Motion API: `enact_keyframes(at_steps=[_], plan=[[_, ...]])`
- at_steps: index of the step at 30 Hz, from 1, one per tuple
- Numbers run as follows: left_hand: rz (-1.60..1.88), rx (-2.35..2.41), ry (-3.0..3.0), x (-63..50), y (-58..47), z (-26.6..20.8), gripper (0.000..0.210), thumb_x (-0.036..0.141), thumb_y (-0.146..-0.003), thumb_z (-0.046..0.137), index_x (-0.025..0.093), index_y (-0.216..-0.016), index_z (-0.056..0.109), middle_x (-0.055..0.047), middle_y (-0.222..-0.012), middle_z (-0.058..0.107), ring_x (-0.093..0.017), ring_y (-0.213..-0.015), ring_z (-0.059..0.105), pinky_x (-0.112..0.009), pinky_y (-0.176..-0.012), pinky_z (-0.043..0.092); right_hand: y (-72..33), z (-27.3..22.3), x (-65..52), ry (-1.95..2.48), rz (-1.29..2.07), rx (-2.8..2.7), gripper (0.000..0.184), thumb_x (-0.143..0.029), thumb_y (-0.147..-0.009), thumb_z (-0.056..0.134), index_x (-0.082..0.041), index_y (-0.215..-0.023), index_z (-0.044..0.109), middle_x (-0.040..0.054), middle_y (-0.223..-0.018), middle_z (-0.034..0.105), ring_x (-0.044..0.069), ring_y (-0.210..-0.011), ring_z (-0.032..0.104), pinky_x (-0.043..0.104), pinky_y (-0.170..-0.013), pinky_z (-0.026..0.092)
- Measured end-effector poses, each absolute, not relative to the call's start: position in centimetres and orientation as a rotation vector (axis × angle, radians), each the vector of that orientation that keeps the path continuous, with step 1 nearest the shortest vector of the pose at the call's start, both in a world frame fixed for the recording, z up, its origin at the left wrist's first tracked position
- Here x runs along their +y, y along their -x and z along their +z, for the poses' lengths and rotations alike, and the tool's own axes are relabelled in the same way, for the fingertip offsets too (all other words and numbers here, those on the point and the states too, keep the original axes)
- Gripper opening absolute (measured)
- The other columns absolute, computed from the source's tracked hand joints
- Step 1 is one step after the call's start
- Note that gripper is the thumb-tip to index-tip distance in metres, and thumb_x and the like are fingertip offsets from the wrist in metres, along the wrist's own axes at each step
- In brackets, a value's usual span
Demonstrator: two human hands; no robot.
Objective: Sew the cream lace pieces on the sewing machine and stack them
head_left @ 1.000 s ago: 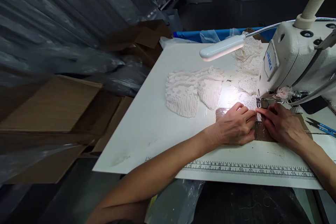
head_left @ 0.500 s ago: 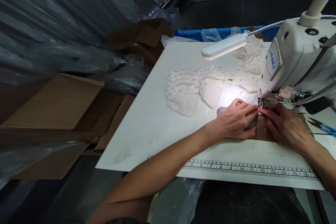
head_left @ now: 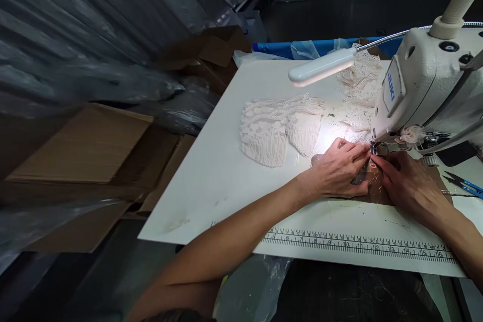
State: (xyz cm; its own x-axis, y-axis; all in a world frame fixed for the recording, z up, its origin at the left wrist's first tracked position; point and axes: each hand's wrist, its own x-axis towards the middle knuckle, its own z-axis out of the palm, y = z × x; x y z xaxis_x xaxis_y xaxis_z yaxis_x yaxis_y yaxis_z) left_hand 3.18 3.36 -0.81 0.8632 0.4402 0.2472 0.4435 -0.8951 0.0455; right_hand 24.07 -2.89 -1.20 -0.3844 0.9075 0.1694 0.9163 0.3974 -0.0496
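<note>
My left hand (head_left: pixel 342 170) lies on the sewing machine bed, its fingertips closed on the edge of white lace fabric (head_left: pixel 356 123) at the presser foot (head_left: pixel 373 147). From the other side, my right hand (head_left: pixel 409 178) pinches a small white label (head_left: pixel 373 165) with a red mark, just in front of the foot. The fingertips of both hands nearly meet there and hide part of the fabric edge. Above them stands the white sewing machine head (head_left: pixel 418 85). Another piece of white lace (head_left: pixel 281 128) lies flat to the left of my hands.
A lamp (head_left: pixel 320 68) on a flexible neck hangs over the lace. Blue thread snips (head_left: pixel 464 183) and a dark phone-like object (head_left: pixel 456 152) lie at the right. A printed ruler (head_left: pixel 339 244) runs along the front of the white table (head_left: pixel 211 186). Cardboard boxes (head_left: pixel 83 146) stand at the left.
The small label with the red mark now shows between my hands at the foot. Both hands have shifted only slightly, and the view has moved a little.
</note>
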Motion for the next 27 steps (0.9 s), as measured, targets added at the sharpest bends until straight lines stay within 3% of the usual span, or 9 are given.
enact_keyframes(at_steps=[7,13,17,20,24,27], plan=[[-0.363,-0.735,3.074,3.9,-3.1,-0.7,0.059,0.053,-0.094,0.043,0.007,-0.127,0.056,-0.02,-0.131,0.059,-0.029,-0.106,0.059,-0.044,-0.09,0.044,-25.8,-0.3,-2.8,1.544,0.259,-2.298,0.046,-0.041,-0.102,0.034,-0.021,-0.125,0.068,0.0134,-0.102,0.071,0.027,-0.081,0.069,0.037,-0.065,0.057],[-0.343,-0.742,3.078,4.0,-3.1,-0.8,0.064,0.055,-0.094,0.043,0.004,-0.132,0.055,-0.019,-0.133,0.059,-0.029,-0.107,0.059,-0.044,-0.093,0.04,-26.6,0.1,-1.0,1.676,0.547,-1.999,0.058,-0.05,-0.105,0.024,-0.021,-0.096,0.074,0.0097,-0.077,0.071,0.026,-0.074,0.069,0.04,-0.068,0.058],[-0.304,-0.79,3.069,4.0,-3.0,-0.7,0.067,0.057,-0.092,0.046,0.006,-0.135,0.053,-0.019,-0.135,0.058,-0.03,-0.106,0.059,-0.044,-0.09,0.04,-25.9,-0.8,-1.8,1.634,0.415,-2.031,0.054,-0.055,-0.102,0.03,-0.018,-0.111,0.068,0.0158,-0.102,0.07,0.033,-0.099,0.067,0.048,-0.079,0.058],[-0.302,-0.843,3.08,4.1,-3.1,-0.7,0.067,0.058,-0.091,0.049,0.009,-0.135,0.053,-0.019,-0.136,0.057,-0.031,-0.108,0.057,-0.044,-0.09,0.04,-25.3,-2.0,-3.2,1.556,0.244,-2.117,0.05,-0.05,-0.103,0.034,-0.016,-0.129,0.059,0.021,-0.123,0.06,0.035,-0.113,0.06,0.053,-0.09,0.056],[-0.373,-0.892,3.103,4.1,-3.1,-1.1,0.057,0.05,-0.097,0.043,0.009,-0.135,0.052,-0.02,-0.138,0.055,-0.03,-0.112,0.056,-0.046,-0.094,0.04,-25.2,-3.1,-4.1,1.529,0.101,-2.123,0.043,-0.04,-0.103,0.038,-0.017,-0.136,0.052,0.0211,-0.125,0.053,0.034,-0.114,0.058,0.055,-0.096,0.053],[-0.456,-0.939,3.088,4.1,-3.1,-1.4,0.05,0.043,-0.099,0.04,0.01,-0.135,0.05,-0.022,-0.145,0.048,-0.032,-0.121,0.052,-0.049,-0.097,0.04,-25.5,-3.3,-3.9,1.49,0.068,-2.17,0.041,-0.038,-0.102,0.041,-0.019,-0.137,0.052,0.0178,-0.122,0.055,0.032,-0.11,0.06,0.051,-0.092,0.056]])
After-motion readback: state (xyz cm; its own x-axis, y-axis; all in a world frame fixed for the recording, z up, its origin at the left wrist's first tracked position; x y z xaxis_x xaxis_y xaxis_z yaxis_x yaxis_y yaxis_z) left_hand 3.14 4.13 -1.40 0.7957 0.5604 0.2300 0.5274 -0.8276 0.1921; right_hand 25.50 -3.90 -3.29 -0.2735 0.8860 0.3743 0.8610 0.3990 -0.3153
